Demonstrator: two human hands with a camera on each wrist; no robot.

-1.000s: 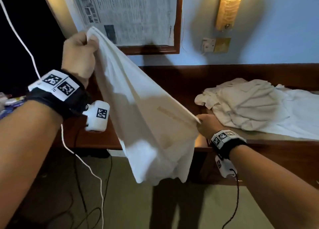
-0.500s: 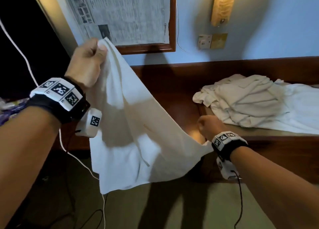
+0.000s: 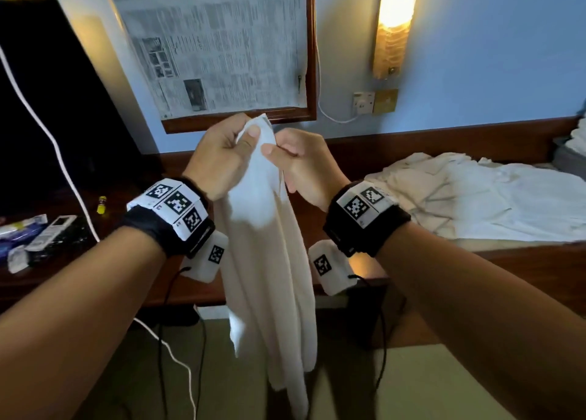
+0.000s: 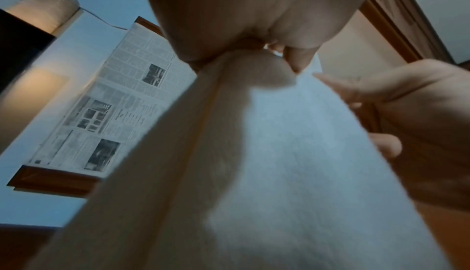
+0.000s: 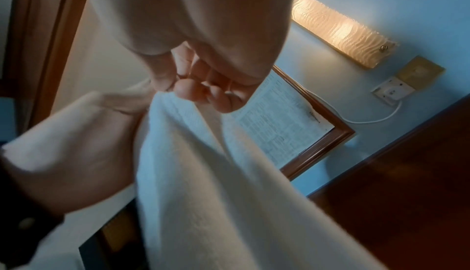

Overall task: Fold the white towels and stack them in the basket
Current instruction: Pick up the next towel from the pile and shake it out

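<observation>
A white towel (image 3: 269, 261) hangs doubled in front of me, its top corners brought together at chest height. My left hand (image 3: 222, 156) pinches the top of it between thumb and fingers; my right hand (image 3: 298, 163) pinches the same top edge right beside it. From the left wrist, the towel (image 4: 254, 164) drops away from my left hand (image 4: 254, 23), with the right hand (image 4: 406, 123) alongside. From the right wrist, curled fingers (image 5: 203, 91) nip the towel (image 5: 216, 194). A heap of more white towels (image 3: 475, 197) lies on the wooden counter at right. No basket is in view.
The dark wooden counter (image 3: 507, 261) runs along the wall. At its left end lie a remote (image 3: 52, 232), packets and a small yellow item (image 3: 102, 204). A framed newspaper (image 3: 215, 45), a lit wall lamp (image 3: 394, 23) and a socket (image 3: 364, 102) are on the blue wall. Cables trail over the floor.
My right hand rose from low at the counter edge up to the left hand, bringing its towel corner to the other. The spread towel now hangs folded in half.
</observation>
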